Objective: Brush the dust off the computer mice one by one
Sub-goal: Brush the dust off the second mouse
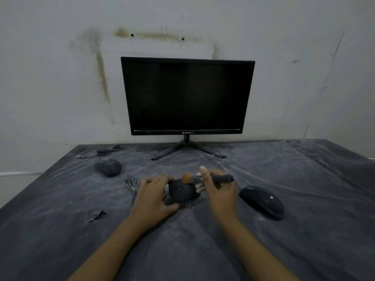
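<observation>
My left hand (153, 196) grips a dark computer mouse (182, 192) at the table's middle, tilting it up off the surface. My right hand (216, 187) holds a small brush (205, 178) by its dark handle, and the orange bristles touch the top of that mouse. A dusty black mouse (108, 166) lies at the back left. A glossy black mouse (262, 201) rests just right of my right hand.
A black monitor (187, 96) on a splayed stand sits against the wall at the back. The table (263, 250) is covered in dusty dark plastic sheeting. A coiled cable (107, 151) lies back left; a bundled cord (132, 182) sits beside my left hand.
</observation>
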